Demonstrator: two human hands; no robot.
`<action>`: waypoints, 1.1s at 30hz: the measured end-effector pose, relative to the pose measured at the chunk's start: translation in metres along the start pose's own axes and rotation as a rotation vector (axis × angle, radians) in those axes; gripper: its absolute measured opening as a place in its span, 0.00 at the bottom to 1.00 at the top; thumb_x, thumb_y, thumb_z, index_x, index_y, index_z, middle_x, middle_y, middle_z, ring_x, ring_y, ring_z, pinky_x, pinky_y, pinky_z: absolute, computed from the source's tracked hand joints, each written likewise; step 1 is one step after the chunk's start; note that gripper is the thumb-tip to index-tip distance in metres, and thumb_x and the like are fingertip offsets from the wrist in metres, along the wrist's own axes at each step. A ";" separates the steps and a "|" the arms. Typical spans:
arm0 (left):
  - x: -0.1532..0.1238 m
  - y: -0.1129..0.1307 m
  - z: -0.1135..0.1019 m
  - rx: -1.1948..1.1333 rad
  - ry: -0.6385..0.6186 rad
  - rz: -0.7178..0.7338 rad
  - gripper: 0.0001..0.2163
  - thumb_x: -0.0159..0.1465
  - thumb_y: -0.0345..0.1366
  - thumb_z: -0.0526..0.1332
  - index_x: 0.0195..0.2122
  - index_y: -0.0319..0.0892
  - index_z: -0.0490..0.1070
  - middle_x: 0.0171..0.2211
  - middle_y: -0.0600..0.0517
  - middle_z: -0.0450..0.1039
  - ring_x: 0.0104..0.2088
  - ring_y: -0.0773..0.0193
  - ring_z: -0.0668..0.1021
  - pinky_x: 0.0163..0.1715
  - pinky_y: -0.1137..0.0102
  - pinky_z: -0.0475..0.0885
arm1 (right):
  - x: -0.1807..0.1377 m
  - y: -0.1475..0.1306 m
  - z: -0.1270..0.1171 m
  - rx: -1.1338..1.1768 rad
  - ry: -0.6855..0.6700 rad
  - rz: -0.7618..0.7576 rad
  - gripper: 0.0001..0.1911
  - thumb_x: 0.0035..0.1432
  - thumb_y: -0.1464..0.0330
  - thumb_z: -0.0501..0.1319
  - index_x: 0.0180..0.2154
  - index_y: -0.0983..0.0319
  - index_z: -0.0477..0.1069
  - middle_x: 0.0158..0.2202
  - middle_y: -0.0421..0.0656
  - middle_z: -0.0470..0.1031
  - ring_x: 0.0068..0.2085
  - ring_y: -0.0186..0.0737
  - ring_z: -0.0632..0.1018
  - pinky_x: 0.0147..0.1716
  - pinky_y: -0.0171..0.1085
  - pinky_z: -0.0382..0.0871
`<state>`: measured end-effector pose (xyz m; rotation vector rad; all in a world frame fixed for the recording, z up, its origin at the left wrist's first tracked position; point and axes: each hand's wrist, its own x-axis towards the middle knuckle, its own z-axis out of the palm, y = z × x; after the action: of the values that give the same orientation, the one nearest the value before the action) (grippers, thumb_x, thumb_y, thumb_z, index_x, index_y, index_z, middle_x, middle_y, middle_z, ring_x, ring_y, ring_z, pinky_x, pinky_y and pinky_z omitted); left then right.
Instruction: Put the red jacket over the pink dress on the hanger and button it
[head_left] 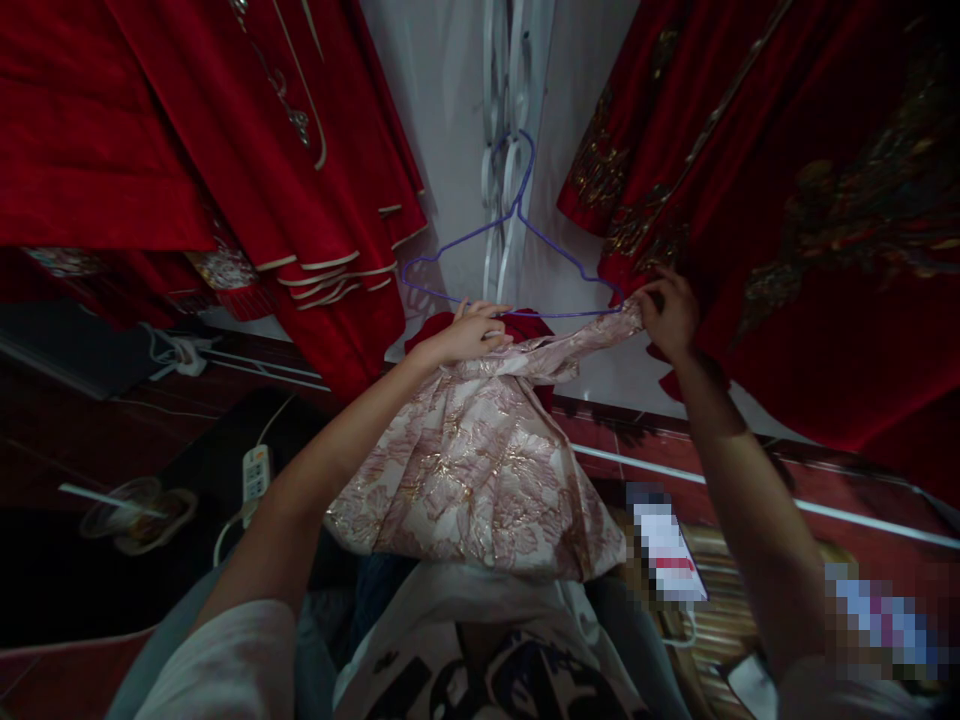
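Note:
A pink and cream brocade garment (487, 470) with shiny gold flowers lies spread over my lap, its gathered band uppermost. My right hand (670, 312) pinches the far right end of that band and holds it raised, close to the right corner of a purple wire hanger (551, 237). At the band's left part, my left hand (474, 332) grips the fabric with bent fingers, just below the hanger's bottom bar. The hanger's hook is up against a white metal rack (496, 185). Whether the band touches the hanger bar, I cannot tell.
Red embroidered garments hang at left (322, 200) and right (750, 250). A power strip (256, 472) and a plastic cup with a straw (127, 505) are at left. On a slatted bamboo seat (720, 560) at right lies a phone (667, 550) with a cable.

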<state>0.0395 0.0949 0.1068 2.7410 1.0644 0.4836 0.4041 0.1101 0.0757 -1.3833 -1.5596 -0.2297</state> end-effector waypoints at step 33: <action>0.007 -0.001 0.003 -0.082 0.045 0.052 0.14 0.65 0.45 0.54 0.33 0.44 0.75 0.60 0.51 0.67 0.59 0.54 0.66 0.62 0.51 0.51 | 0.019 -0.074 -0.005 0.095 0.042 -0.011 0.14 0.66 0.59 0.50 0.44 0.58 0.69 0.45 0.48 0.73 0.47 0.46 0.74 0.50 0.44 0.66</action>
<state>0.0449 0.1003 0.1057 2.7039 0.9630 0.5862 0.3477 0.0947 0.1257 -1.2889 -1.5243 -0.1881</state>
